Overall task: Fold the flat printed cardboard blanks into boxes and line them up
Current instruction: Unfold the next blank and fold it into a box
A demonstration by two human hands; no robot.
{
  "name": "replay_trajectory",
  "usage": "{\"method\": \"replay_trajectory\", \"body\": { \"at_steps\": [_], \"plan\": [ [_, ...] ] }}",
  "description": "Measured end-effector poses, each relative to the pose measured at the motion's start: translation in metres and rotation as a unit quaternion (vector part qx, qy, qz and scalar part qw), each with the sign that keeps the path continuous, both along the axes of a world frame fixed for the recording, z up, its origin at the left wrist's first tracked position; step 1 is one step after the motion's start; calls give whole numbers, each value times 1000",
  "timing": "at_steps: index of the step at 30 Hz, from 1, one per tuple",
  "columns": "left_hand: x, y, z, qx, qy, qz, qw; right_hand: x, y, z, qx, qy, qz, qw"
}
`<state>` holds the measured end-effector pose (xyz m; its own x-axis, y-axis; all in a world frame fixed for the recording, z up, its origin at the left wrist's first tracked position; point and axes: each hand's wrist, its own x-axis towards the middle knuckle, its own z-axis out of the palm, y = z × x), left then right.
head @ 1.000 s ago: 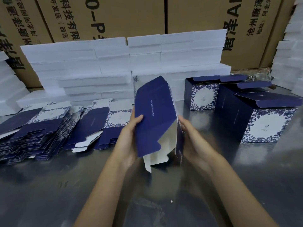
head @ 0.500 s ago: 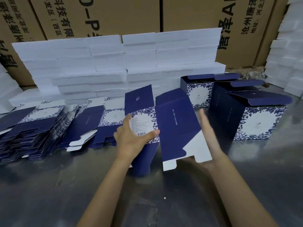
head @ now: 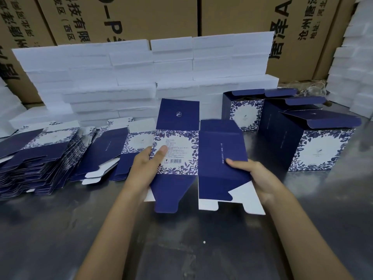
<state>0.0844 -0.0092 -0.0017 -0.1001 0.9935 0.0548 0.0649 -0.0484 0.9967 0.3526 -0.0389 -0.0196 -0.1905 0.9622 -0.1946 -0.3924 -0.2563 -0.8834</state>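
Note:
A navy and white floral cardboard blank (head: 187, 150) is held spread out above the metal table (head: 60, 229), its barcode panel facing me. My left hand (head: 148, 168) grips its left edge, thumb on the white printed panel. My right hand (head: 256, 178) grips the right navy panel near its lower flap, thumb on top. Stacks of flat blanks (head: 40, 156) lie fanned out at the left. Folded boxes with open lids stand in a line at the right: the nearest (head: 319, 148), and another (head: 244, 112) behind.
White foam slabs (head: 141, 77) are stacked behind the work area, more (head: 355, 63) at the far right. Brown shipping cartons (head: 141, 15) form the back wall. A second pile of blanks (head: 105, 150) lies just left of my left hand.
The blank has gone from a half-closed tube to spread wide with its printed side toward me. My right hand moved from behind the panel to gripping its right edge.

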Motion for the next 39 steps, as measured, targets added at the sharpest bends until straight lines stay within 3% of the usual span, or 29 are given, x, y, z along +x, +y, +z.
{"method": "replay_trajectory", "body": {
  "at_steps": [6, 9, 12, 16, 22, 26, 29, 34, 39],
  "plan": [
    [4, -2, 0, 8, 39, -15, 999, 2, 6, 1, 34, -22, -87, 995],
    [3, -2, 6, -39, 46, 6, 998, 5, 4, 1, 46, -53, -59, 996],
    [0, 1, 5, -12, 81, 46, 996, 2, 1, 6, 42, -70, -30, 996],
    [0, -3, 6, 11, 82, 32, 996, -3, 2, 9, 25, -87, -75, 993],
    [3, -3, 1, -44, 71, 24, 996, -2, 2, 5, 57, -96, -111, 988],
    [9, 0, 0, 23, 163, 61, 984, 1, 6, 7, 29, -94, -111, 989],
    [10, 2, 0, 46, 154, 113, 981, 6, 5, 6, 13, -77, -64, 995],
    [3, 6, -8, -6, 145, 99, 985, 1, 5, 5, 57, -153, -93, 982],
    [13, 2, -9, -5, 222, 90, 971, -2, -2, 13, -9, -15, -108, 994]
  ]
}}
